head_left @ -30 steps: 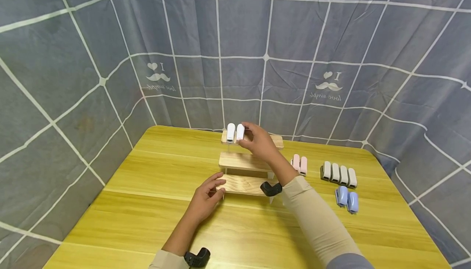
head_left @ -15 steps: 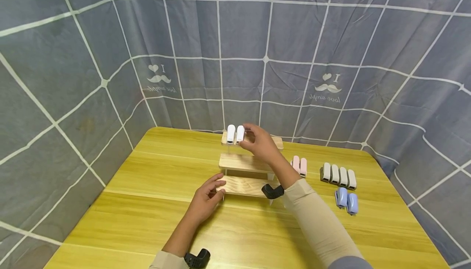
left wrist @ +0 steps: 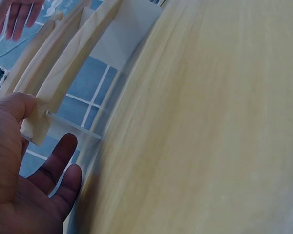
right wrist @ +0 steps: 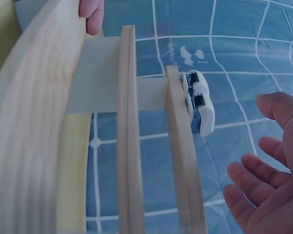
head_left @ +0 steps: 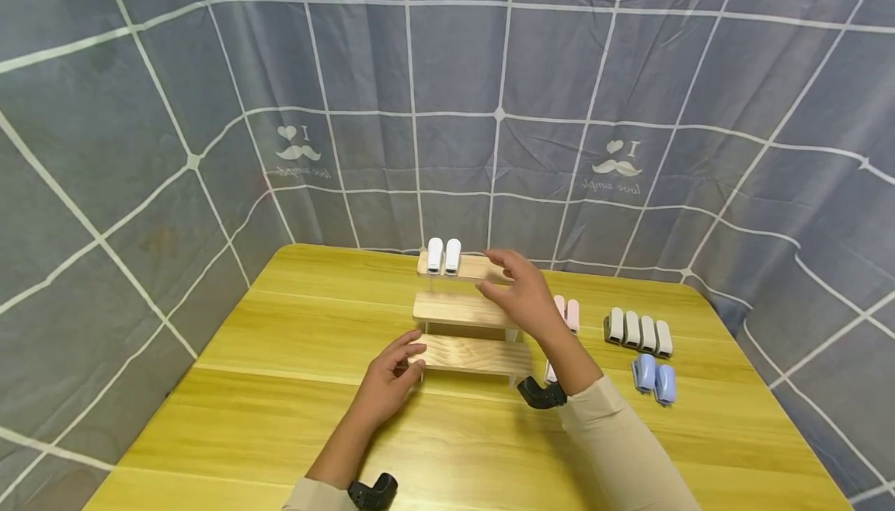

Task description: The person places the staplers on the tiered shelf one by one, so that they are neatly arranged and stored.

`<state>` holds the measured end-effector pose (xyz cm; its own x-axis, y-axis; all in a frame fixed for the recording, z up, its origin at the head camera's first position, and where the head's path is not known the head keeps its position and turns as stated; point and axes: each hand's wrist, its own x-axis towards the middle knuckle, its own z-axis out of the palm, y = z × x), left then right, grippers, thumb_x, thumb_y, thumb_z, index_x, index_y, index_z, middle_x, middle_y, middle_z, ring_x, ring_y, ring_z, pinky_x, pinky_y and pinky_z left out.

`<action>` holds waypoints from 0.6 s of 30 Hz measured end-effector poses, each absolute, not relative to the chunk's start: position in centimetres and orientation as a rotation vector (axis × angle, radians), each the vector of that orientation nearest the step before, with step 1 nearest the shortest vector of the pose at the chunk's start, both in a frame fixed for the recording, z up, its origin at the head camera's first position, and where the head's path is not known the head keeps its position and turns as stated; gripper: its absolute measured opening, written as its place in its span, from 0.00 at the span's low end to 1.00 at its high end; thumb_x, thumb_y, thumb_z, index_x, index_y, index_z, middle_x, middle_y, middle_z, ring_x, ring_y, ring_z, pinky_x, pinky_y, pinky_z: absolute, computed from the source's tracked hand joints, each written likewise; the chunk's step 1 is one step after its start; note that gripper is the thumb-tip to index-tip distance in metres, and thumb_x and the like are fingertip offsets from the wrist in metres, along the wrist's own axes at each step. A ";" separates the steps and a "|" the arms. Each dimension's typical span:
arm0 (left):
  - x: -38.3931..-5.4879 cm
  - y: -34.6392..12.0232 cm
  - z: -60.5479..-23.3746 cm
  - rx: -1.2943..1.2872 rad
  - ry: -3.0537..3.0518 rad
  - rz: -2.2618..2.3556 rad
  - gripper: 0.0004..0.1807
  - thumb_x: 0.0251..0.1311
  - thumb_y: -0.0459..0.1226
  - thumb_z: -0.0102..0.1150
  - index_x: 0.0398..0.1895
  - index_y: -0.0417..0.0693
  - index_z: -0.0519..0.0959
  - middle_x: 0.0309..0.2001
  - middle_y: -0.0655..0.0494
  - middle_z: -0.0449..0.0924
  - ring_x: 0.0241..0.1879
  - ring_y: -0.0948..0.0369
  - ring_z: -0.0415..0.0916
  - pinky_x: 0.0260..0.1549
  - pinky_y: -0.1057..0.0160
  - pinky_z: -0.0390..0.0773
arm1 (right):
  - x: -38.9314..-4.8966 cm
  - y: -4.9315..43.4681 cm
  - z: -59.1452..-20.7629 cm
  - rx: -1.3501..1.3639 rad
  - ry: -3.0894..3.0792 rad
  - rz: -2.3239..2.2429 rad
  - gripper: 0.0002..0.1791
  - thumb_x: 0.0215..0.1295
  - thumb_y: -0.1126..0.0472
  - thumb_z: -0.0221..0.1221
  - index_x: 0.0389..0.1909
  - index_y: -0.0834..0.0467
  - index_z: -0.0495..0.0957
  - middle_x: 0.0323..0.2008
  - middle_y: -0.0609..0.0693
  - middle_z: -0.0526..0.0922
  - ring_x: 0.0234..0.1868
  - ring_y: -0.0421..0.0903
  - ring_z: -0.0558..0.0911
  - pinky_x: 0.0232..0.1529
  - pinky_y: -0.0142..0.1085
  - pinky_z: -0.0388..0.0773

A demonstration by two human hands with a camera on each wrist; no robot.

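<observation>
A three-tier wooden stand (head_left: 471,353) with clear supports stands on the table. My left hand (head_left: 388,379) holds the left end of its lowest board, thumb (left wrist: 20,103) against the wood and two other fingers extended below it. Two small white staplers (head_left: 452,256) sit side by side at the left end of the top board. Right of them, my right hand (head_left: 526,297) hovers by the stand with fingers spread and nothing in it. In the right wrist view, a gap shows between that hand and the white staplers (right wrist: 204,109).
To the right of the stand are pink staplers (head_left: 572,315), partly behind the right arm. Further right lie a row of several white staplers (head_left: 648,334) and two blue ones (head_left: 645,373). A grey curtain (head_left: 454,146) with white lines encloses the table (head_left: 280,418).
My right hand has let go of the right-hand white stapler on the top board and drawn back to the right. The left hand has stayed at the lowest board.
</observation>
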<state>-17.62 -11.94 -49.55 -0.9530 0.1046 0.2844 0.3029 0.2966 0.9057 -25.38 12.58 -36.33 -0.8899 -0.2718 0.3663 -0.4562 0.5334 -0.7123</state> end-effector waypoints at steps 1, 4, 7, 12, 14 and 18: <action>-17.6 -11.9 -49.5 -0.372 -2.394 -1.727 0.14 0.67 0.35 0.62 0.54 0.46 0.82 0.68 0.57 0.70 0.52 0.58 0.77 0.46 0.62 0.78 | -25.1 13.0 -36.5 0.618 -2.551 1.281 0.30 0.65 0.55 0.67 0.66 0.57 0.73 0.64 0.54 0.74 0.63 0.56 0.74 0.60 0.52 0.71; -17.6 -11.9 -49.5 -0.360 -2.406 -1.723 0.14 0.67 0.34 0.62 0.54 0.46 0.82 0.68 0.56 0.71 0.54 0.58 0.76 0.47 0.62 0.77 | -24.2 14.1 -37.0 0.617 -2.537 1.280 0.30 0.65 0.55 0.66 0.66 0.58 0.72 0.64 0.53 0.74 0.62 0.56 0.74 0.60 0.52 0.72; -17.7 -11.9 -49.5 -0.360 -2.405 -1.723 0.14 0.67 0.34 0.62 0.54 0.45 0.82 0.68 0.56 0.71 0.53 0.57 0.77 0.47 0.62 0.77 | -23.2 15.4 -37.8 0.618 -2.523 1.285 0.29 0.65 0.55 0.66 0.66 0.59 0.73 0.63 0.54 0.74 0.61 0.58 0.75 0.59 0.54 0.71; -17.7 -11.9 -49.6 -0.382 -2.391 -1.706 0.14 0.67 0.34 0.62 0.54 0.44 0.82 0.68 0.54 0.70 0.53 0.56 0.77 0.46 0.62 0.78 | -21.7 17.4 -39.1 0.592 -2.534 1.248 0.30 0.65 0.54 0.67 0.66 0.59 0.73 0.64 0.55 0.73 0.60 0.60 0.75 0.59 0.56 0.71; -17.8 -11.9 -49.6 -0.391 -2.387 -1.702 0.14 0.67 0.35 0.62 0.54 0.44 0.82 0.68 0.53 0.70 0.52 0.55 0.77 0.45 0.62 0.78 | -21.1 18.3 -39.8 0.565 -2.543 1.224 0.30 0.64 0.55 0.67 0.65 0.60 0.73 0.64 0.56 0.74 0.59 0.59 0.76 0.58 0.55 0.72; -17.8 -11.9 -49.8 -0.398 -2.379 -1.711 0.14 0.67 0.34 0.62 0.54 0.44 0.82 0.68 0.51 0.70 0.52 0.55 0.77 0.45 0.62 0.78 | -20.1 20.0 -41.3 0.518 -2.550 1.212 0.29 0.62 0.59 0.69 0.63 0.60 0.74 0.61 0.58 0.76 0.58 0.58 0.77 0.57 0.55 0.73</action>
